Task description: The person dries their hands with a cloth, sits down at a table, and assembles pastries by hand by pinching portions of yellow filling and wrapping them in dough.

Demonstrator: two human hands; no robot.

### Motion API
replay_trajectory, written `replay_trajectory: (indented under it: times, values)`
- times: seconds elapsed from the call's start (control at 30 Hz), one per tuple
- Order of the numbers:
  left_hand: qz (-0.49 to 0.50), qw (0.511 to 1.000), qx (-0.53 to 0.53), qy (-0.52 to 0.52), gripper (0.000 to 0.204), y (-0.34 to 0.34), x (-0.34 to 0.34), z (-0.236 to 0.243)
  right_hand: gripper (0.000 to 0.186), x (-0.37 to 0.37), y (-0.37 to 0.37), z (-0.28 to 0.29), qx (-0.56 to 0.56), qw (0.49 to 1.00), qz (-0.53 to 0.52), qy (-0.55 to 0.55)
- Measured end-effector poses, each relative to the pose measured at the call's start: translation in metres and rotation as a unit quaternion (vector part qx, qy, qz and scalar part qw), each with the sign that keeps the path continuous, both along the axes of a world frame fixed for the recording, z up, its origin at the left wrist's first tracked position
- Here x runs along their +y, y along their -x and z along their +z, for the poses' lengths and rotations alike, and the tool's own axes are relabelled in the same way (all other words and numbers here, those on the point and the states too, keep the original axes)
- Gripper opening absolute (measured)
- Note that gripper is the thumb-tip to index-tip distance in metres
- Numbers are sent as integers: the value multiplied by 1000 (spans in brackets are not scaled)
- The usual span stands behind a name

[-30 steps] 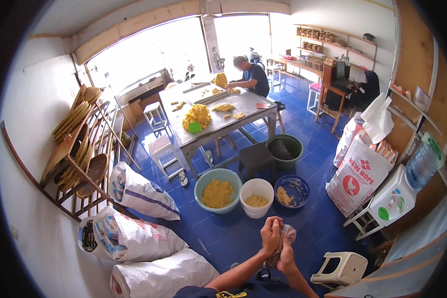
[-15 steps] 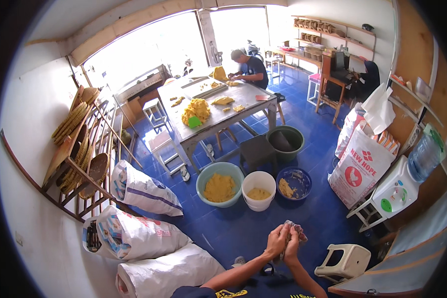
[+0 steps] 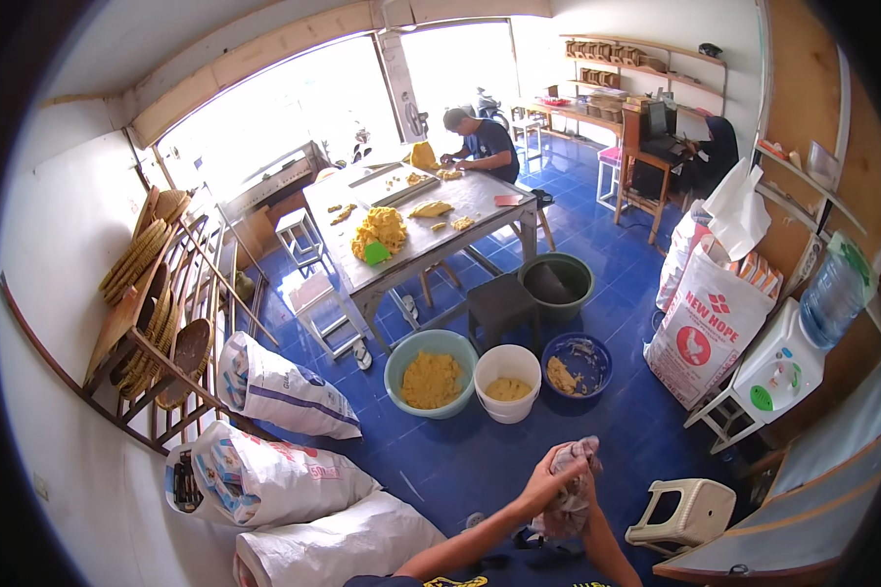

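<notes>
At the lower middle, my left hand (image 3: 550,474) grips the upper part of a crumpled greyish-pink cloth (image 3: 570,509). My right hand (image 3: 583,492) is also on the cloth at its right, partly covered by it. Beyond my hands, on the blue floor, stand a light teal basin (image 3: 430,381) of yellow dough, a white bucket (image 3: 507,360) with yellow material in the bottom, and a dark blue basin (image 3: 587,350) with dough scraps.
A metal table (image 3: 352,293) holds yellow dough (image 3: 377,233); a person (image 3: 489,147) works there, another (image 3: 715,157) sits at the right desk. White sacks (image 3: 333,528) line the left, near a rack (image 3: 137,342). A plastic stool (image 3: 680,519) and water dispenser (image 3: 778,372) stand right.
The cloth has shifted in my hands, with more of it bunched above and hanging between them. My left hand has turned around it.
</notes>
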State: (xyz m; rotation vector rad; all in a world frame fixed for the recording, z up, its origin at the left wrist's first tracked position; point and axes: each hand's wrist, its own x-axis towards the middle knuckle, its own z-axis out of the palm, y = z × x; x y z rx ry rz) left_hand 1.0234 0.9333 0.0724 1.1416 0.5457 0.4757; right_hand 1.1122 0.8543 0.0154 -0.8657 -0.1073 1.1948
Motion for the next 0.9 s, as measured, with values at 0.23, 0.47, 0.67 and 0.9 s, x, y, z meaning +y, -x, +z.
replay_trajectory:
  times: [0.23, 0.47, 0.67, 0.9]
  values:
    - [105, 991, 13, -85, 27, -9, -4, -11, 37, 7, 19, -20, -61, 991, -103, -56]
    - [169, 970, 26, -176, 23, -15, -2, 36, 36, 0, 23, 46, -191, 975, -60, -92]
    - [124, 987, -18, -99, 38, -14, 21, 23, 39, -7, 25, 82, -375, 922, -41, -86]
    - [-99, 992, -50, 59, 39, -11, 3, 64, 36, -7, 1, 27, 79, 977, -61, -188]
